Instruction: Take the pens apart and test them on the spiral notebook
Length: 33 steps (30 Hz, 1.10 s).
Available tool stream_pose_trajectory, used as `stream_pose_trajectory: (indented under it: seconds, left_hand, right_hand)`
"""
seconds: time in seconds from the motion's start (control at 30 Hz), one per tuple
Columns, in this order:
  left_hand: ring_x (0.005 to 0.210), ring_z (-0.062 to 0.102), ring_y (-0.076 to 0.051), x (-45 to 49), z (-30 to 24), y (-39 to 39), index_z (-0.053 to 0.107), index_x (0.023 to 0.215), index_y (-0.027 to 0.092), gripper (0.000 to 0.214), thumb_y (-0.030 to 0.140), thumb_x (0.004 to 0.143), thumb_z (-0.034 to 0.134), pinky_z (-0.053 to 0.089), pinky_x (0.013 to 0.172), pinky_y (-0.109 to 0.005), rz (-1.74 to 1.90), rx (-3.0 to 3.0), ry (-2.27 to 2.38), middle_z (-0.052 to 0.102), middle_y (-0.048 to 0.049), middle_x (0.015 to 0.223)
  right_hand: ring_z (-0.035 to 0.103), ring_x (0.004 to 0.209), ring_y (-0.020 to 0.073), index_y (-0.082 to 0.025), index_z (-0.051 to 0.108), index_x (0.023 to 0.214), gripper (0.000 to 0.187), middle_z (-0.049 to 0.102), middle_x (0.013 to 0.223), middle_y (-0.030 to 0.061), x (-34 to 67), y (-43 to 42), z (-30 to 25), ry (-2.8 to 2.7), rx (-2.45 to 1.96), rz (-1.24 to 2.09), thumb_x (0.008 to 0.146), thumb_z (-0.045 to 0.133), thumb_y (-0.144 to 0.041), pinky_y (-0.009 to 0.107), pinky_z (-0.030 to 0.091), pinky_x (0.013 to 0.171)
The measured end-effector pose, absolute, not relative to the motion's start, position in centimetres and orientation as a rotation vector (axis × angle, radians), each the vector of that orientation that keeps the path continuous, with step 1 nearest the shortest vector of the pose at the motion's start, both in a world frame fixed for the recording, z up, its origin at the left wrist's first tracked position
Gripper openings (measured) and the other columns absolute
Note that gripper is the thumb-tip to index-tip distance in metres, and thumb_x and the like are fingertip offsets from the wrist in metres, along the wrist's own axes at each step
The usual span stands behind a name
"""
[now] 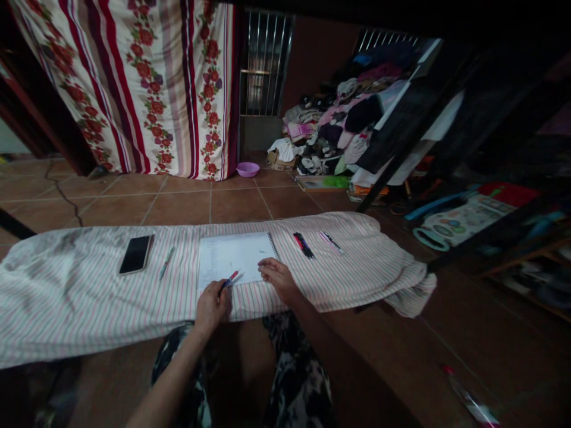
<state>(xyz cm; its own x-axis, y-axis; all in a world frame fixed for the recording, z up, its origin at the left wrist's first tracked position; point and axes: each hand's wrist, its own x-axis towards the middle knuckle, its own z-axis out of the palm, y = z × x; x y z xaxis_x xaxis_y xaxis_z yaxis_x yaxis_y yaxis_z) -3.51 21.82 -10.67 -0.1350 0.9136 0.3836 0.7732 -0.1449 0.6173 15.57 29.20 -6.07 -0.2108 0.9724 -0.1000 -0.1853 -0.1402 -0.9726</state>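
Note:
My left hand (211, 308) is closed around a pen (232, 278) with red and blue parts, its end pointing up and right over the notebook. A white spiral notebook (241, 246) lies open on the striped cloth, with faint lines of writing on its left side. Over the notebook's lower right corner is my right hand (279, 280), its thumb and fingers drawn together; whatever they may hold is too small to make out. A couple of small grey bits or marks show on the page. Right of the notebook lie several dark and red pens (304, 246).
The striped cloth (357, 279) covers a long low surface. On it are a phone (136, 255), a pale green pen (166, 263) and pink-and-white pens (331, 242). Behind are a floral curtain (156, 89), a purple basin (248, 170) and piled clothes (343, 116). A bottle (473, 401) lies lower right.

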Motion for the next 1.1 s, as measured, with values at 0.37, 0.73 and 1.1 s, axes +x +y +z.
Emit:
stream_pose_trajectory:
  seconds: [0.37, 0.73, 1.1]
  left_hand:
    - [0.092, 0.063, -0.021, -3.7, -7.2, 16.4, 0.063, 0.1, 0.016, 0.031, 0.031, 0.082, 0.042, 0.05, 0.082, -0.037, 1.189, 1.775, 1.844, 0.068, -0.0088, 0.096]
    - [0.097, 0.062, -0.022, -1.9, -4.2, 11.0, 0.063, 0.105, 0.017, 0.035, 0.035, 0.079, 0.05, 0.048, 0.089, -0.039, 1.295, 1.556, 1.706, 0.068, -0.0089, 0.103]
    - [0.078, 0.065, -0.019, -2.3, -3.8, 10.2, 0.06, 0.11, 0.014, 0.039, 0.035, 0.079, 0.048, 0.052, 0.074, -0.034, 1.237, 1.435, 1.572, 0.07, -0.0077, 0.087]
  right_hand:
    - [0.041, 0.052, 0.0066, -0.017, 0.065, 0.074, 0.029, 0.052, 0.059, -0.0038, 14.6, 23.8, -3.6, -0.858, -0.891, 1.675, 0.052, 0.079, -0.029, 0.024, 0.03, 0.052]
    - [0.048, 0.061, 0.0077, -0.017, 0.064, 0.072, 0.028, 0.062, 0.078, 0.0015, 14.6, 19.4, -0.7, -0.776, -0.873, 1.777, 0.051, 0.08, -0.028, 0.021, 0.032, 0.049]
    - [0.051, 0.059, 0.0075, -0.016, 0.067, 0.075, 0.034, 0.066, 0.073, 0.0028, 14.2, 18.2, -0.9, -0.73, -0.872, 1.803, 0.047, 0.083, -0.027, 0.018, 0.032, 0.047]
